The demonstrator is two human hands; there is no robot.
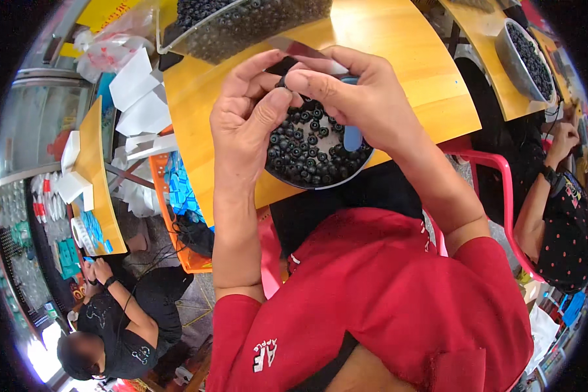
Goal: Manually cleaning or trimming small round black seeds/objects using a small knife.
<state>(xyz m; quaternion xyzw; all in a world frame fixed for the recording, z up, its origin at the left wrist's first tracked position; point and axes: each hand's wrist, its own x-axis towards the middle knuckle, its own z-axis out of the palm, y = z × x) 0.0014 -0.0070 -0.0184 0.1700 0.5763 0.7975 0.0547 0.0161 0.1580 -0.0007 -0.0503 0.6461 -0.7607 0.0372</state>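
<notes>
Black bead-like pieces [307,166]: round, glossy, ring-marked, loose in round bowl [321,187]. Left hand [242,117] over bowl's upper left, right hand [366,91] over upper right, partly blocking it; thumbs and fingertips pinched on small dark item [281,82], mostly hidden. Left of bowl: white cartons [140,95], orange crate [184,256]. Beyond: clear bin [165,49]. Beneath: smooth yellow table [431,85]. Seated co-worker [121,320] far left of bowl.

Left forearm [235,222] is bare, near vertical; right forearm [438,186] slants inward. Left hand [247,116] and right hand [372,104] are raised together, fingers [258,63] bent, thumb tips [298,80] close; contact there is partly hidden.
</notes>
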